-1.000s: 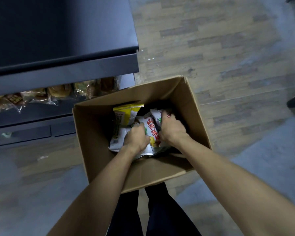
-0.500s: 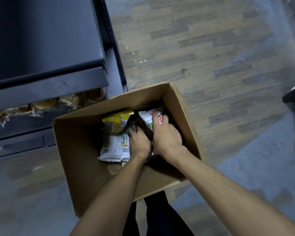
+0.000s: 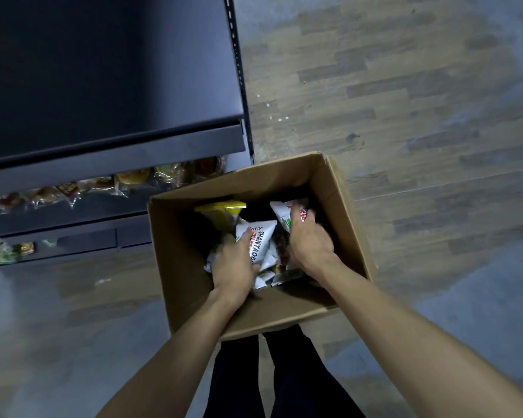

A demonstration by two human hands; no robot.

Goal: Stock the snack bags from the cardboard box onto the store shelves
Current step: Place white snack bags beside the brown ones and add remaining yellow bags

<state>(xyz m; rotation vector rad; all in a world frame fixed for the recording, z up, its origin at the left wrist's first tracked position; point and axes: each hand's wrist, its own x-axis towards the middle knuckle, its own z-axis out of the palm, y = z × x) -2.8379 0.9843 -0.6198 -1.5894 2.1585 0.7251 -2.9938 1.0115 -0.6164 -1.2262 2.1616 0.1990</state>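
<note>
An open cardboard box (image 3: 187, 260) stands on the floor in front of my legs, with several snack bags inside. My left hand (image 3: 233, 267) grips a white bag with black and red lettering (image 3: 258, 242) in the middle of the box. My right hand (image 3: 310, 245) holds another white bag with red print (image 3: 284, 214) toward the box's far right corner. A yellow-topped bag (image 3: 221, 211) stands upright at the far side. More white bags (image 3: 269, 273) lie underneath, partly hidden by my hands.
A dark metal shelf unit (image 3: 112, 140) stands at the left, right beside the box. Its lower shelves hold clear-wrapped pastries (image 3: 130, 179) and a few more packets (image 3: 3, 253). Wood-pattern floor (image 3: 405, 116) stretches to the right.
Both hands have spread a little apart inside the box. My left hand now grips a white lettered bag that has come up into view. The camera has shifted, so the box appears further right.
</note>
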